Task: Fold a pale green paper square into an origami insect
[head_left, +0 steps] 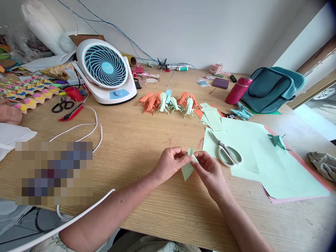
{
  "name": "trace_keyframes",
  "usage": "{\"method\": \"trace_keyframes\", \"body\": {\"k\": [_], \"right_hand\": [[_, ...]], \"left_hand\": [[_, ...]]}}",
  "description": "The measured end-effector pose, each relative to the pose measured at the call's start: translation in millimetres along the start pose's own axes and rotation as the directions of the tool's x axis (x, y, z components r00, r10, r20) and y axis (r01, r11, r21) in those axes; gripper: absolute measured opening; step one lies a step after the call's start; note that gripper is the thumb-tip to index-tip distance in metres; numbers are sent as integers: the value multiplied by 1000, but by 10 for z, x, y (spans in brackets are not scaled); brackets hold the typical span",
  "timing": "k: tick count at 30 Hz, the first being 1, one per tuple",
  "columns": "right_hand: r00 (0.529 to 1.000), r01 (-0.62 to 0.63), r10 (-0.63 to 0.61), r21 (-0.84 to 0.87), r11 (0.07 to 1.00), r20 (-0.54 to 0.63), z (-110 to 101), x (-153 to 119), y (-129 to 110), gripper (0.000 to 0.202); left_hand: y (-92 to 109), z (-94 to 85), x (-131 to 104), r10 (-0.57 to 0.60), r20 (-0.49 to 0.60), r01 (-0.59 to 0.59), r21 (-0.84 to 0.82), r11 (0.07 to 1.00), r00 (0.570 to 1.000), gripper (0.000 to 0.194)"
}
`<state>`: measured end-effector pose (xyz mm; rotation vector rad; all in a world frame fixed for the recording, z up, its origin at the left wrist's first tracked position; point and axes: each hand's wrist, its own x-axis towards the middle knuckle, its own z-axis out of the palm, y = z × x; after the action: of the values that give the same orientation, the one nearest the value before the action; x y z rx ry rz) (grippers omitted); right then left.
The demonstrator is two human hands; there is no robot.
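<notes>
Between my two hands is a small piece of folded pale green paper (187, 171), held just above the wooden table (126, 147). My left hand (172, 161) pinches its left side between thumb and fingers. On the other side, the thumb and fingers of my right hand (209, 168) grip its upper right edge. The paper's lower end tapers to a point, and a narrow flap sticks up at the top. White-handled scissors (228, 150) lie right of my right hand, on large pale green sheets (283, 171).
Folded paper figures (168, 101) stand in a row behind my hands. Smaller green sheets (213, 117) lie beside them. A fan (105, 70), a pink bottle (238, 90) and a teal bag (270, 89) stand farther back. Another person's hand (10, 111) rests at the far left; a white cable (89, 124) crosses the table.
</notes>
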<state>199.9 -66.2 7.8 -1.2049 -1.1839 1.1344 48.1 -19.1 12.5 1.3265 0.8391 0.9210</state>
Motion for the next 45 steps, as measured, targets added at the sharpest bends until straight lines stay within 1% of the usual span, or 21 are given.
{"method": "trace_keyframes", "body": {"k": [5, 11, 20, 24, 28, 31, 33, 36, 39, 41, 43, 45], "right_hand": [[999, -36, 36, 51, 998, -1, 11, -2, -5, 30], [997, -75, 76, 101, 992, 0, 12, -2, -22, 31], [990, -139, 136, 197, 970, 29, 22, -6, -12, 34], [987, -159, 159, 237, 958, 18, 24, -10, -14, 35], [987, -159, 160, 229, 960, 10, 19, -6, -9, 35], [988, -154, 152, 223, 963, 26, 17, -9, -9, 33], [987, -156, 146, 228, 961, 62, 19, -14, -6, 33], [983, -164, 141, 230, 959, 115, 32, -18, 15, 34], [988, -133, 113, 220, 966, 102, 54, -14, 50, 31], [993, -105, 90, 218, 970, 80, 66, -11, 70, 30], [994, -97, 84, 222, 970, 66, 71, -9, 81, 31], [995, -98, 87, 230, 968, 57, 68, -11, 84, 33]], "left_hand": [[-20, -1, 0, 11, 4, -11, 5, 1000, 1000, 30], [-44, 0, 11, -1, 10, 1, -34, 999, 1000, 32], [-45, 19, -9, -25, -7, 25, -26, 999, 1000, 28], [-44, 25, -9, -3, 17, 3, -18, 1000, 1000, 24], [-52, 25, -9, 5, 27, -5, 8, 1000, 1000, 23], [-52, 18, -16, 10, 18, -11, 64, 998, 1000, 24], [-48, 12, -24, 25, 9, -26, 128, 991, 1000, 24], [-40, 9, -33, 90, -24, -81, 268, 960, 996, 17], [-37, 10, -32, 148, -62, -112, 387, 915, 987, 10], [-44, 3, -23, 137, -76, -101, 362, 927, 988, 16], [-56, -14, -11, 108, -64, -87, 266, 960, 992, 26], [-70, -34, 0, 87, -36, -79, 173, 982, 996, 27]]}}
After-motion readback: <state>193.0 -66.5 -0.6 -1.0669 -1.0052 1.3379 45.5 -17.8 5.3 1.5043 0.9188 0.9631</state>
